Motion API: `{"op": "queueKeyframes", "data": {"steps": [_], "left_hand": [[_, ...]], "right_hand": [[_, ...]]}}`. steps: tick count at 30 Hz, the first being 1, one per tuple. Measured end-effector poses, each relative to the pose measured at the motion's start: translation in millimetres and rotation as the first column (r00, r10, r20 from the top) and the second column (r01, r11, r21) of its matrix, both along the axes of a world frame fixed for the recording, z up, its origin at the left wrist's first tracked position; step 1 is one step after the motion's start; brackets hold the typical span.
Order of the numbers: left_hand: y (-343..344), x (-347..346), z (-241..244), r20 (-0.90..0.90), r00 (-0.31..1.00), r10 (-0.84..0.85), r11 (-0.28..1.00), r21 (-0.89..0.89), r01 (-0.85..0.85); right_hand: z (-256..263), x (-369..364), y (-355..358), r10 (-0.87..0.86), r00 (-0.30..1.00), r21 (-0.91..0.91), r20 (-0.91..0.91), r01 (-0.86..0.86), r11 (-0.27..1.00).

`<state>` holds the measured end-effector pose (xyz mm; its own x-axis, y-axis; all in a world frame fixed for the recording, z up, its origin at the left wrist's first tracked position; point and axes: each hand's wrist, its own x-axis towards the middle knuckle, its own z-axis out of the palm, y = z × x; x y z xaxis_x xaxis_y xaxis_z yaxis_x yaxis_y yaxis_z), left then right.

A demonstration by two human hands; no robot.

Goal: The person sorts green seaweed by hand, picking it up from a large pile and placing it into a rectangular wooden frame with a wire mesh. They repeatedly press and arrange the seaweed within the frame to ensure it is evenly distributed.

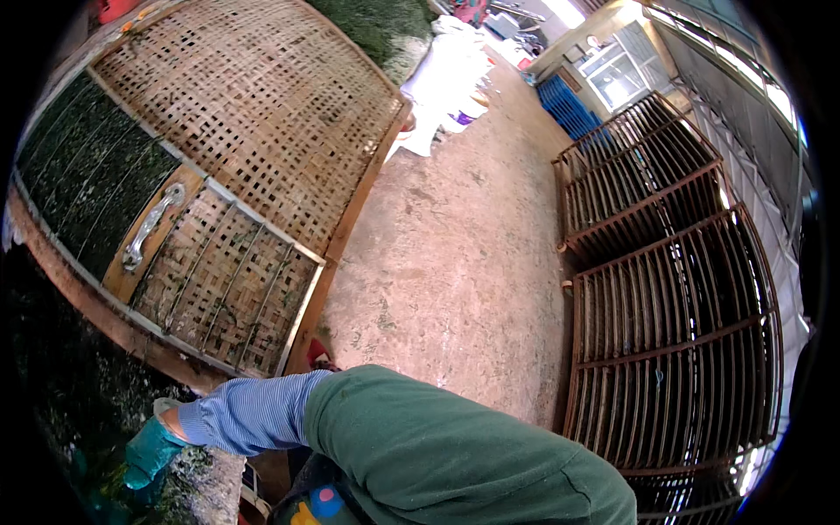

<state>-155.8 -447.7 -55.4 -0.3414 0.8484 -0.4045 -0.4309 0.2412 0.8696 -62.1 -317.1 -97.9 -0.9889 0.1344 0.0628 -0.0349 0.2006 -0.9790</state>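
Observation:
My right hand, in a teal glove, reaches to the lower left over a mass of dark green plant matter. Its fingers point down beside a pale, green-flecked edge; whether they grip anything is hard to see in the shade. A green sleeve with a blue striped cuff covers that arm. My left hand is out of view. Ahead lies a woven bamboo mat in a wooden frame. A metal handle sits on a wooden strip across a wire-strung frame.
Brown slatted racks line the right side, beyond a stained concrete floor. Blue crates stand farther off near a window. White sacks or cloth lie past the mat's far corner. More green matter is behind it.

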Motion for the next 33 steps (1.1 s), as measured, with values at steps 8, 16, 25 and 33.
{"op": "queueKeyframes", "data": {"steps": [8,16,25,33], "left_hand": [[-48,42,64,0.204,0.977,-0.064,0.988,-0.124,0.091],[-7,139,68,0.229,0.903,-0.363,0.911,-0.117,0.396],[187,202,88,-0.286,0.848,-0.445,0.895,-0.133,0.425],[201,152,42,-0.308,0.898,-0.313,0.888,-0.43,0.162]], "right_hand": [[73,52,-16,-0.212,0.94,-0.961,-0.269,-0.277,-0.011],[122,193,50,-0.611,0.786,-0.972,0.097,0.206,0.111],[98,337,228,-0.886,0.448,-0.969,-0.121,0.139,0.203],[20,342,286,-0.789,0.536,-0.888,0.301,0.459,-0.026]]}}
